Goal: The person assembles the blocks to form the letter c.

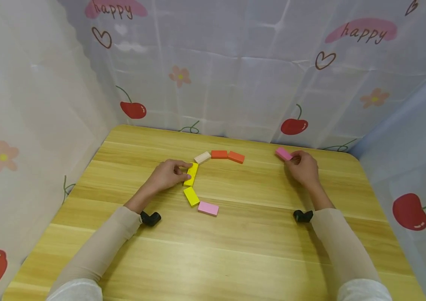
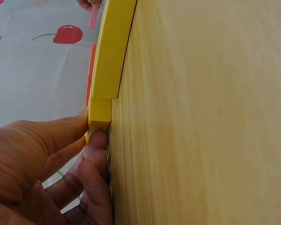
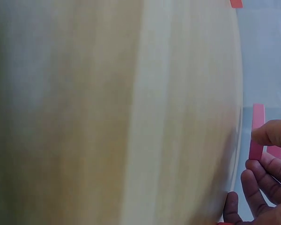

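Observation:
My left hand point(image 1: 165, 175) holds a yellow block point(image 1: 191, 174) by its ends, thumb toward the near end. In the left wrist view, a second yellow block point(image 2: 113, 51) stands in front of the held one. That nearer block lies at a slant on the table, followed by a pink block point(image 1: 208, 208). Over at the back right, my right hand point(image 1: 304, 167) pinches another pink block point(image 1: 283, 154) between thumb and fingers. The right wrist view shows this pink block point(image 3: 257, 132) in front of the curtain, past the table surface.
A plain wood block point(image 1: 202, 157) and two orange blocks point(image 1: 219, 154) continue the curved row at the back of the wooden table point(image 1: 258, 242). A printed curtain point(image 1: 235, 83) hangs along the table's back and side edges. Each wrist carries a small black camera point(image 1: 151, 218).

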Motion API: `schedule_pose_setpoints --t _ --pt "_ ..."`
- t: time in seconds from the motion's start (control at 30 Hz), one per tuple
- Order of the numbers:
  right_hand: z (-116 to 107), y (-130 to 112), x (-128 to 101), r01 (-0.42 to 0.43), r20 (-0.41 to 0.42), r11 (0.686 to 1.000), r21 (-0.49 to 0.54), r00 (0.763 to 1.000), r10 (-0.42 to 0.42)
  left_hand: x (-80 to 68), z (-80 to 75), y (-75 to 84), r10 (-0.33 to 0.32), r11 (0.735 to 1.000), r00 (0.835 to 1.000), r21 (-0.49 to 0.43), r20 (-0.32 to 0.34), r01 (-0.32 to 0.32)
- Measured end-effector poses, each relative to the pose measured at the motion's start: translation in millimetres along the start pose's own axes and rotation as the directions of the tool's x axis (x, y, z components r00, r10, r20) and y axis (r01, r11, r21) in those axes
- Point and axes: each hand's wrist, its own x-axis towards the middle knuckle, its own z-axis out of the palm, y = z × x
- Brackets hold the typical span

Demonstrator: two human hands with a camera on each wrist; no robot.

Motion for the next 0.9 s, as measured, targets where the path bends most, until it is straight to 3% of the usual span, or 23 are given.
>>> schedule_pose_setpoints --t 0.9 --pt "5.3 -15.7 -28.9 0.125 0.114 0.992 -0.015 0.986 -0.123 -0.7 1.5 -0.2 -0.022 1.000 1.000 0.001 0.006 0.022"
